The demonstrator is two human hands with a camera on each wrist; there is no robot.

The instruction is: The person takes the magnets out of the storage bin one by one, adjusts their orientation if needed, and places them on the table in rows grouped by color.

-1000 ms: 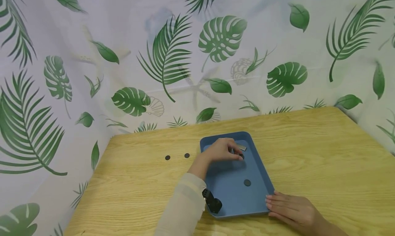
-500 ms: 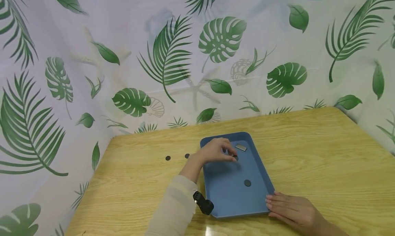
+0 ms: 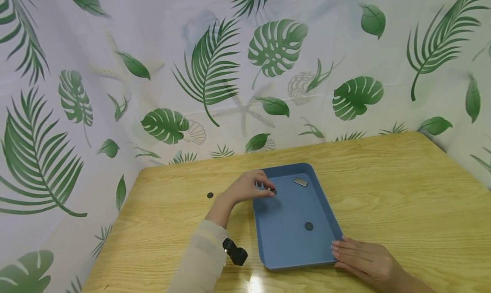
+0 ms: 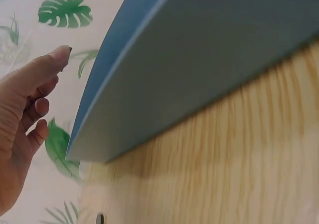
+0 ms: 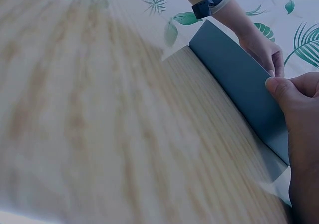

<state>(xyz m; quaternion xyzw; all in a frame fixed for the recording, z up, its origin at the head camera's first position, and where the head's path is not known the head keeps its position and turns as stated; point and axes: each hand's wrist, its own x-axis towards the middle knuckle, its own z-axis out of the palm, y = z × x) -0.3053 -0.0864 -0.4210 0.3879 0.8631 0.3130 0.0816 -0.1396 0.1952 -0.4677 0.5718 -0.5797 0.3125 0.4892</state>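
My left hand [image 3: 244, 187] is over the left rim of a blue tray [image 3: 287, 242], pinching a small dark disc [image 3: 274, 191] between thumb and fingertips. In the left wrist view only a dark sliver shows at the thumb tip, and the tray wall [image 4: 164, 84] fills much of the picture. My right hand [image 3: 368, 261] holds the tray's near right corner, fingers over the rim; the right wrist view has the thumb [image 5: 281, 89] at the rim. Another dark disc [image 3: 308, 226] and a small silvery rectangular piece [image 3: 301, 182] lie inside the tray.
One dark disc [image 3: 210, 195] lies on the wooden table [image 3: 165, 233] left of the tray. A black strap device [image 3: 235, 251] is on the left wrist. Behind the table hangs a leaf-patterned white cloth [image 3: 230, 71].
My left hand has moved left across the tray with the pinched disc, uncovering the silvery piece. A second disc on the table is now hidden by that hand. My right hand stays put.
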